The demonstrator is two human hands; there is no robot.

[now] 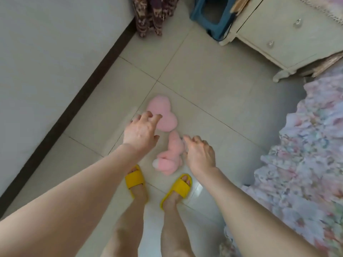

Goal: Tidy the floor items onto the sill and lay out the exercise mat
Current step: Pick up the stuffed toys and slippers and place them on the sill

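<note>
The tiled floor [204, 86] lies open ahead, hemmed on the left by a pale wall with a dark skirting board [74, 106] running diagonally, and on the right by a flowery bedspread [306, 154] that spills down to the tiles. Further off stand a cream drawer cabinet [282, 34] and a blue stool [213, 17] beside it, with patterned fabric [152, 15] hanging by the wall corner.

Two soft pink things lie on the floor just ahead of the person's yellow slippers [134, 178]. The heart cushion [163, 112] is plump and fuzzy; the plush toy [172, 154] nearer the feet is the same pink, with a paler rounded end.

The left hand [142, 130] is spread, fingers curled over the heart's near edge, holding nothing. The right hand [199, 153] is half-open and empty, fingertips right at the plush toy's side.
</note>
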